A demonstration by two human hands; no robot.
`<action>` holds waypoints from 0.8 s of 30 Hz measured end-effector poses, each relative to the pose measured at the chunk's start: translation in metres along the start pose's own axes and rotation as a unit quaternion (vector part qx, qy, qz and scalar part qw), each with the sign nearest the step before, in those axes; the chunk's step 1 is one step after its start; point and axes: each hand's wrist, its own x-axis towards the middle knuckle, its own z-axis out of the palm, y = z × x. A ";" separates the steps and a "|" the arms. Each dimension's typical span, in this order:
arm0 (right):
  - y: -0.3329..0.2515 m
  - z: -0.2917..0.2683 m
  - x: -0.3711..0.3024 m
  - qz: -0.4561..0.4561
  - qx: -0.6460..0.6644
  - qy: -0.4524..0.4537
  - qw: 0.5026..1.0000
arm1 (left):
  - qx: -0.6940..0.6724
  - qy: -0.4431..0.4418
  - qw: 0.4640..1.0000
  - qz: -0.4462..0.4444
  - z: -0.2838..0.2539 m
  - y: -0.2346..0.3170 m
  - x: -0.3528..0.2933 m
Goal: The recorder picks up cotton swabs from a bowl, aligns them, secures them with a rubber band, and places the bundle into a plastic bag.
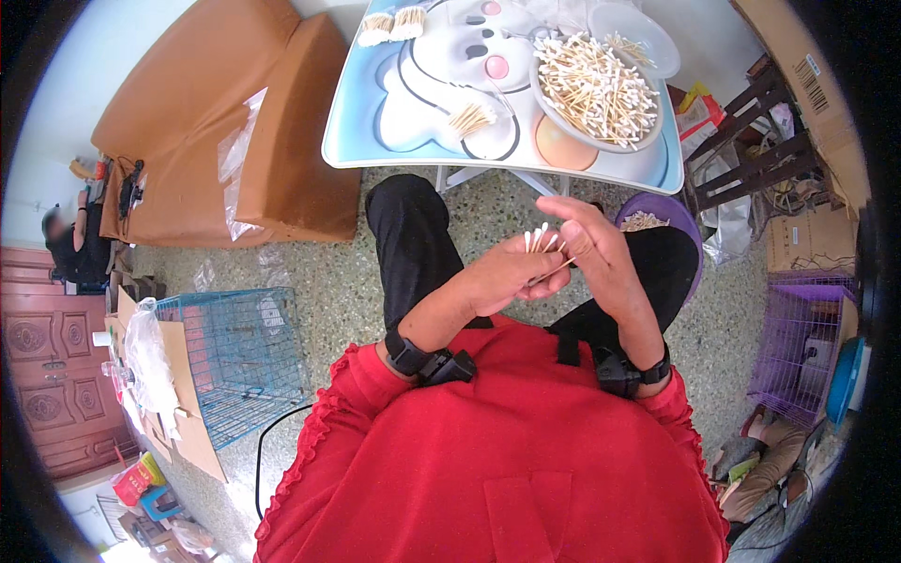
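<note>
White-tipped wooden cotton swabs (pixel 536 238) are sitting as a small fanned bunch between the two hands, over the wearer's lap. Left hand (pixel 511 272): grip is pinching the bunch, cotton ends poking up past the curled fingers. Right hand (pixel 601 253): index finger is stretching out, thumb is lying close by the tips; cannot tell whether this grip is pinching anything. One bare shaft is slanting across below the thumb.

Step, judging by the pose: hands are gathering or evening up a small handful. Next move is probably calling for a firm left pinch, with the right fingers lining up the ends.

More swabs are filling a round translucent plastic bowl (pixel 568 133) on the cartoon-printed, pale blue surface (pixel 349 131); a small loose pile (pixel 470 118) is lying left of the bowl, and two neat swab bundles (pixel 392 26) are resting by the far edge.

Hard to make out: swab count in the hand, lower shaft ends (fingers are covering them), any contact between right thumb and tips. The black-trousered right leg (pixel 657 267) is partly blocking a purple plastic tub (pixel 671 205) that is holding more swabs. The picture's top edge is cutting off the surface.
</note>
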 end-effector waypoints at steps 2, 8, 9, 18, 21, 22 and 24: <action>0.005 0.004 0.000 -0.057 -0.058 -0.011 0.997 | 0.017 0.000 1.000 0.002 -0.003 -0.005 -0.001; -0.001 0.008 -0.001 -0.039 -0.104 -0.047 0.993 | 0.072 0.026 0.997 -0.005 0.001 -0.003 -0.007; -0.001 0.008 -0.001 -0.041 -0.101 -0.038 0.993 | 0.054 0.063 0.997 0.008 -0.001 -0.005 -0.008; -0.008 -0.014 0.003 0.049 -0.140 0.015 0.989 | 0.039 0.035 0.999 0.005 -0.093 -0.008 -0.031; -0.002 -0.019 0.006 0.040 -0.163 0.046 0.985 | 0.000 0.036 0.999 0.028 -0.133 -0.024 -0.043; -0.005 -0.020 0.009 0.038 -0.169 0.048 0.984 | -0.036 0.039 0.998 0.035 -0.143 -0.030 -0.043; -0.012 -0.022 0.013 0.045 -0.218 0.048 0.974 | -0.046 -0.008 0.997 0.063 -0.141 -0.026 -0.044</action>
